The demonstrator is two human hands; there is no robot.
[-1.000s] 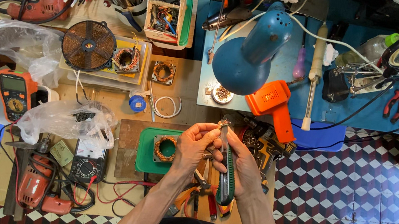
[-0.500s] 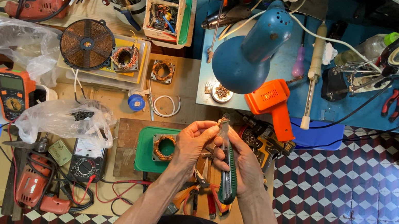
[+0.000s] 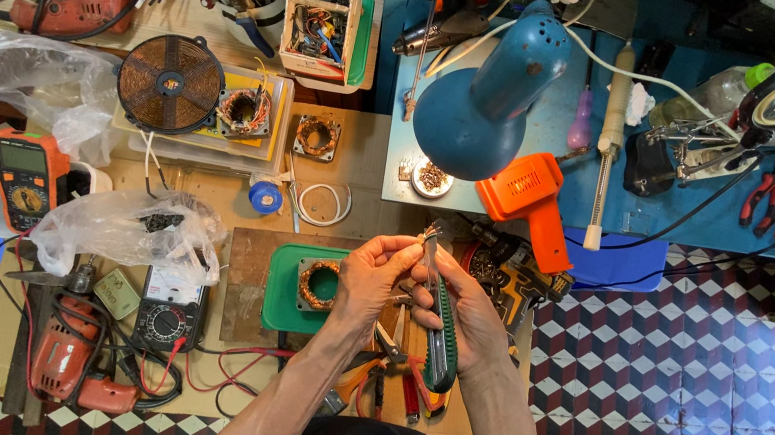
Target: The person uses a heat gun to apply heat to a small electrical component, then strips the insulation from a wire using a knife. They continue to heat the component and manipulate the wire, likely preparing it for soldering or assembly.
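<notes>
The right hand (image 3: 473,326) grips a green-handled utility knife (image 3: 440,331), while the left hand (image 3: 373,281) pinches thin wire ends (image 3: 428,233) at twelve o'clock. Scraping is probably best done gently, blade angled away from the fingers.

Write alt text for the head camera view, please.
Two hands meet over a cluttered workbench: the right hand holds a green utility knife to thin wires pinched by the left hand. A copper coil lies below, a blue lamp above.

Green utility knife (image 3: 442,328), blade at perhaps wire
</notes>
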